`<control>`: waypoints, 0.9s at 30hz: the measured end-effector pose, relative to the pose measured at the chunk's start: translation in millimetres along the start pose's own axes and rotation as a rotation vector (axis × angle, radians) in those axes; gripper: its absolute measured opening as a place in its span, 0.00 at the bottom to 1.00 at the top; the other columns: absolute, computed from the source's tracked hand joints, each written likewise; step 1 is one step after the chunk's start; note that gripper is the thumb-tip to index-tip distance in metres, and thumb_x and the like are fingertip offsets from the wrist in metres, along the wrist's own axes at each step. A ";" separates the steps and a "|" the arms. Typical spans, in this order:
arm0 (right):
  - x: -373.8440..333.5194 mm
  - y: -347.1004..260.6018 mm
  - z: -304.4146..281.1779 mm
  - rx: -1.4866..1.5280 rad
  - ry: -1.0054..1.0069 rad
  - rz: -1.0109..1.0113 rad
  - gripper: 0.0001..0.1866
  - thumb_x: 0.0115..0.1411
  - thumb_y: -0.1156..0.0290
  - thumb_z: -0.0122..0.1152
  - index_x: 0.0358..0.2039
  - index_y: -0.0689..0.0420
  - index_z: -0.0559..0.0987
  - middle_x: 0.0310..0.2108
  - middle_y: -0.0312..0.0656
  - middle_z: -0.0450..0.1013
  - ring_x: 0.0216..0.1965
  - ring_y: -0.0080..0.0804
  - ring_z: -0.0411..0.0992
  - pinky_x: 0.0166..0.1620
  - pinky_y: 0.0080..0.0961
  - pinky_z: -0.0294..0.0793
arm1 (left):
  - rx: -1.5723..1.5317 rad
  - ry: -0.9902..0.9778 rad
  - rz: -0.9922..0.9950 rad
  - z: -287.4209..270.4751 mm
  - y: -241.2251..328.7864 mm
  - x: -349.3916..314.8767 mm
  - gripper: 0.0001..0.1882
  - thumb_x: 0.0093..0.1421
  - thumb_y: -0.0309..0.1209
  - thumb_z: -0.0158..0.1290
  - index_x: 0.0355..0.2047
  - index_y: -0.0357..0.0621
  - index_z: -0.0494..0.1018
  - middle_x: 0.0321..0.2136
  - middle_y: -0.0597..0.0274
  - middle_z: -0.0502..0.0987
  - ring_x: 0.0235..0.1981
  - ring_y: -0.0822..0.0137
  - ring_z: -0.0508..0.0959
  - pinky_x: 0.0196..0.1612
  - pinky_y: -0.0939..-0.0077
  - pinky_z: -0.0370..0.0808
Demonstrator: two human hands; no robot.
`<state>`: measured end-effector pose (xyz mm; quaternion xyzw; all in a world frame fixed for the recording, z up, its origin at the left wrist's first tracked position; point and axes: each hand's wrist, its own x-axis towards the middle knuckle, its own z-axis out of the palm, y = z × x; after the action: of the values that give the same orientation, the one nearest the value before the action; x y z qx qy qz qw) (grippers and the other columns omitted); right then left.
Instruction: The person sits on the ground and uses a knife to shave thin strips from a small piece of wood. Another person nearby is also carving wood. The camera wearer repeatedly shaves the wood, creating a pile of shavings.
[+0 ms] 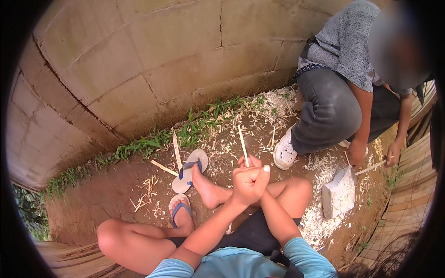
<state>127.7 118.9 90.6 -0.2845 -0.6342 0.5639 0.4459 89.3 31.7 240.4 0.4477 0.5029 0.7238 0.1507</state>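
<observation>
The left hand (pixel 250 184) is clenched in front of the crossed forearms, by the look of it around the lower end of a slender pale strip (pixel 244 144). The right hand (pixel 251 161) sits just behind it, mostly hidden, its fingers curled near the strip; I cannot tell whether it grasps the strip or some tool. The strip points up and slightly left, its upper part free above the seated person's lap.

It looks bare and narrow, so its shaping seems well begun; whether it is finished cannot be judged. Two pieces, an upright slat (pixel 176 150) and a slanted slat (pixel 165 167), lie beside a loose flip-flop (pixel 189 172) and look wider, perhaps less worked. Plentiful pale shavings (pixel 315 231) suggest much cutting is already done.

To the right, a crouching co-worker (pixel 327 109) in white clogs (pixel 285 150) holds another thin strip (pixel 372 167) above a whitish block (pixel 338 194). Behind run grass (pixel 139 150) and a block wall (pixel 185 60).
</observation>
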 end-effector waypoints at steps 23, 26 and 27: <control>13.1 17.1 -18.4 0.003 0.009 0.053 0.19 0.64 0.56 0.50 0.24 0.59 0.73 0.15 0.30 0.62 0.18 0.17 0.57 0.20 0.21 0.56 | -0.128 -0.068 -0.033 -4.6 3.1 9.0 0.24 0.61 0.27 0.51 0.08 0.37 0.62 0.06 0.65 0.58 0.10 0.78 0.59 0.14 0.75 0.55; 20.4 -12.8 -10.4 -0.233 -0.057 -0.008 0.18 0.60 0.60 0.52 0.20 0.61 0.72 0.13 0.38 0.64 0.17 0.24 0.62 0.21 0.28 0.60 | -0.148 -0.027 -0.090 -20.2 -1.8 12.3 0.24 0.61 0.28 0.52 0.08 0.37 0.62 0.06 0.65 0.58 0.10 0.79 0.59 0.14 0.75 0.55; 23.0 -30.2 -8.5 -0.236 -0.121 -0.085 0.19 0.60 0.59 0.52 0.21 0.61 0.72 0.13 0.39 0.64 0.17 0.24 0.62 0.21 0.28 0.61 | -0.154 -0.010 -0.122 -24.6 -2.7 14.1 0.24 0.61 0.28 0.52 0.08 0.37 0.62 0.06 0.66 0.58 0.10 0.80 0.59 0.14 0.76 0.55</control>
<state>129.4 136.6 125.3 -0.2734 -0.7333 0.4823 0.3936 61.2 27.7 242.8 0.4070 0.4712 0.7476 0.2310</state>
